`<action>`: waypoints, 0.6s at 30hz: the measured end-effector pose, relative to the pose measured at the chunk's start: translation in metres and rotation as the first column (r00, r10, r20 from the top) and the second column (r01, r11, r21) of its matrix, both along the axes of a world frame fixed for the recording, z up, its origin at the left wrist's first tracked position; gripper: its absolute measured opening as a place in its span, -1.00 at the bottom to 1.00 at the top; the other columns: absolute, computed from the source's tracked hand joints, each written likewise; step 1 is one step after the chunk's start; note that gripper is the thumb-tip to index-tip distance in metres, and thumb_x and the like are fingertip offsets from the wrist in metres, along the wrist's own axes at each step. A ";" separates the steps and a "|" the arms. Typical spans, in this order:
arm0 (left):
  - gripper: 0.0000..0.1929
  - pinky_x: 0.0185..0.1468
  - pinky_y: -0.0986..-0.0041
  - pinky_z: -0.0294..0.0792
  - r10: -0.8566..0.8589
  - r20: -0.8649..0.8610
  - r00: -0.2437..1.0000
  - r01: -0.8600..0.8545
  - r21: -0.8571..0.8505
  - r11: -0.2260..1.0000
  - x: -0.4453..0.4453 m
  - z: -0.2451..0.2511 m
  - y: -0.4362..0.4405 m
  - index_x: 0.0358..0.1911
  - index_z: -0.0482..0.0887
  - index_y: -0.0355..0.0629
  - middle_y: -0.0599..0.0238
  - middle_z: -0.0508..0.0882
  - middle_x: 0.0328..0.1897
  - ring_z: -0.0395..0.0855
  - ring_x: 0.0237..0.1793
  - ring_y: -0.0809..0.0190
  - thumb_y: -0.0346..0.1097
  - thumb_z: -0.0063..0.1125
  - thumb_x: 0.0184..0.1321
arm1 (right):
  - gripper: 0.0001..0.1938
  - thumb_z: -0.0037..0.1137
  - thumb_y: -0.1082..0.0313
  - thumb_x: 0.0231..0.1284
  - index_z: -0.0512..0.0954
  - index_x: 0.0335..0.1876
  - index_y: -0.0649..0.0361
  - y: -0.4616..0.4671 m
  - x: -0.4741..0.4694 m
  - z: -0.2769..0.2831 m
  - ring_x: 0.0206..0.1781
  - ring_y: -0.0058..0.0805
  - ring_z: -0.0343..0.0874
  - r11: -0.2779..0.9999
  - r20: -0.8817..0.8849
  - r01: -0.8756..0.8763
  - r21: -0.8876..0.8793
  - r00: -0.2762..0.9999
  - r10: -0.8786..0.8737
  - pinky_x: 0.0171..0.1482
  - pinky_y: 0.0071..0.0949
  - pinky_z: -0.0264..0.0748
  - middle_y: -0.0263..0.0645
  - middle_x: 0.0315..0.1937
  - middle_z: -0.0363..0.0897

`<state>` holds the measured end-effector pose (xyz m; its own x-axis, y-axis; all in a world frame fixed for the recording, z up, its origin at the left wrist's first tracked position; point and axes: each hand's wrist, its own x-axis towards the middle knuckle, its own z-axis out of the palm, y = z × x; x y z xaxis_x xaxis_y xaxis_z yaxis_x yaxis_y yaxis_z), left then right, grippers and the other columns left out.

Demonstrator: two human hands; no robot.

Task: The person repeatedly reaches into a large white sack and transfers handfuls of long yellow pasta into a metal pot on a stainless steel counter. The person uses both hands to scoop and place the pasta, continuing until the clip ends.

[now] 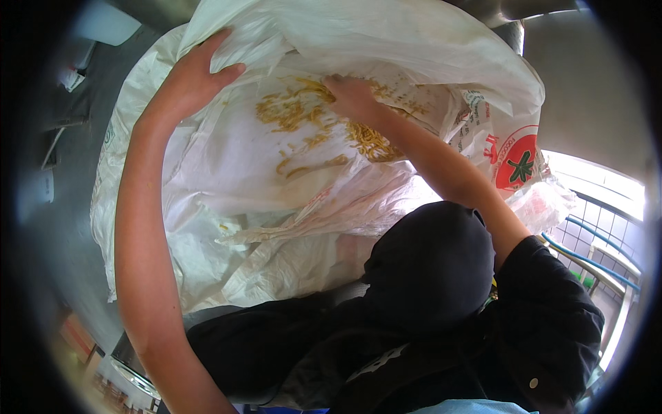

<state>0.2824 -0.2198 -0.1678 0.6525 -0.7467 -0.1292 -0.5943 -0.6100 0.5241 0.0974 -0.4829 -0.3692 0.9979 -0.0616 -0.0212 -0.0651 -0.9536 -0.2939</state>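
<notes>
A large white plastic sack [222,155] lies spread before me, its upper layer raised. My left hand [199,75] is against that raised layer at the upper left, thumb and forefinger apart; its other fingers are hidden. Inside the sack, my right hand [351,95] has its fingers curled around some yellow-brown food strips [315,87]. More strips lie in a heap [375,142] just below this hand and scattered on the plastic to its left. Red and black print [517,158] marks the sack's right side.
A rounded black cloth form [432,264], perhaps a cap, stands below the sack. To the right are a blue hose [589,261] and a tiled wall [584,215]. A pale container [106,23] sits on the grey surface [77,207] at left.
</notes>
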 end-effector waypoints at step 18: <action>-0.24 0.55 0.24 0.21 0.018 0.013 1.000 -0.018 -0.009 1.000 0.001 0.001 0.006 0.54 0.31 -0.10 -0.07 0.41 0.55 0.35 0.54 -0.07 0.05 0.25 0.35 | -0.60 0.26 0.15 -0.02 0.63 -0.04 0.15 -0.002 -0.005 0.043 -0.09 0.09 0.68 0.995 -0.124 0.004 0.099 0.992 0.008 -0.05 -0.02 0.58 0.01 -0.22 0.71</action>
